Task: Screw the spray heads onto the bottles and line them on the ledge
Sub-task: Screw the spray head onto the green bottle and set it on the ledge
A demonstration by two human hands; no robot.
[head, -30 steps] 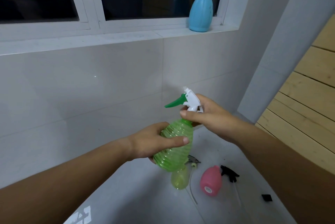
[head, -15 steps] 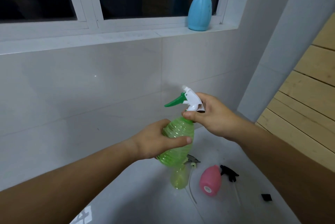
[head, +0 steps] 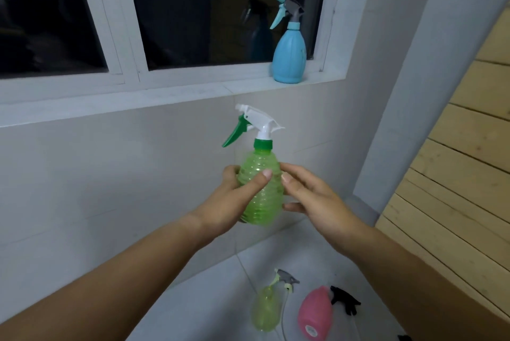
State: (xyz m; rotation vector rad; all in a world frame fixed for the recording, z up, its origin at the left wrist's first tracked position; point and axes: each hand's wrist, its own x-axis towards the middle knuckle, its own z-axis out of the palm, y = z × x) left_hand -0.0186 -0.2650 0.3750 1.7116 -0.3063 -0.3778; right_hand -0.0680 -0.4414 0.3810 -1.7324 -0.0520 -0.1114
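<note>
Overhead, a dark window (head: pixel 176 9) in a white frame fills the top of the view, and below it runs the pale tiled ledge (head: pixel 165 95), with a grey tiled wall (head: pixel 96 175) dropping from it. At the right, wooden planks (head: pixel 455 188) slope down beside a grey corner column (head: pixel 408 78). Lower down lies the white counter (head: pixel 198 299).

Both forearms reach up from the bottom edge. The left hand (head: pixel 229 202) is wrapped around the ribbed green bottle (head: pixel 260 191), thumb across its front and fingers behind, holding it upright in the air below the ledge. The right hand (head: pixel 309 197) is spread, its fingertips touching or just beside the bottle's right side; I cannot tell whether it grips. A white spray head (head: pixel 259 119) with a green trigger and green collar sits on the bottle's neck, nozzle pointing left.

On the ledge, at its right end near the window frame, stands a blue bottle (head: pixel 289 59) with a grey and teal spray head fitted.

On the counter a yellow-green bottle (head: pixel 265 310) lies on its side with a grey spray head (head: pixel 287 278) at its neck, a thin tube trailing from it. Just to its right lies a pink bottle (head: pixel 314 313), and a black spray head (head: pixel 345 299) at its neck end
</note>
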